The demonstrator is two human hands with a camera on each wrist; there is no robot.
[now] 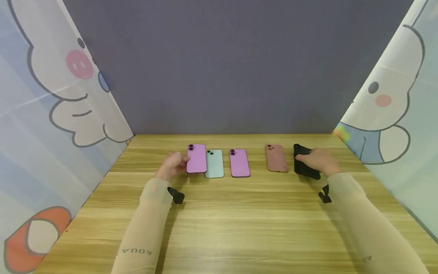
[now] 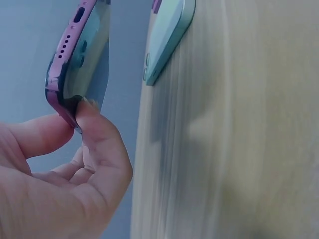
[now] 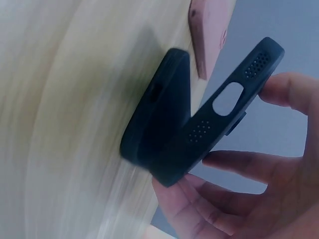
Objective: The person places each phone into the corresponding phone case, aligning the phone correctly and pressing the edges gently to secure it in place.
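My left hand (image 1: 173,163) pinches the lower left edge of a purple phone (image 1: 196,160) between thumb and fingers. In the left wrist view its bottom edge (image 2: 62,55), with port and speaker holes, hangs clear of the table. A mint phone (image 1: 215,165) lies just right of it, camera side up. My right hand (image 1: 319,160) grips a black phone case (image 3: 212,117) with perforated, cut-out end, tilted above the table. Under the case lies a second black phone-shaped object (image 3: 157,107); whether it is a phone or a case, I cannot tell.
Another purple phone (image 1: 240,163) lies mid-table, and a pink phone (image 1: 276,159) lies left of the black pieces. The wood-grain table (image 1: 246,220) ends at a dark grey panel (image 1: 236,68). Cartoon-printed curtains (image 1: 30,125) hang at both sides.
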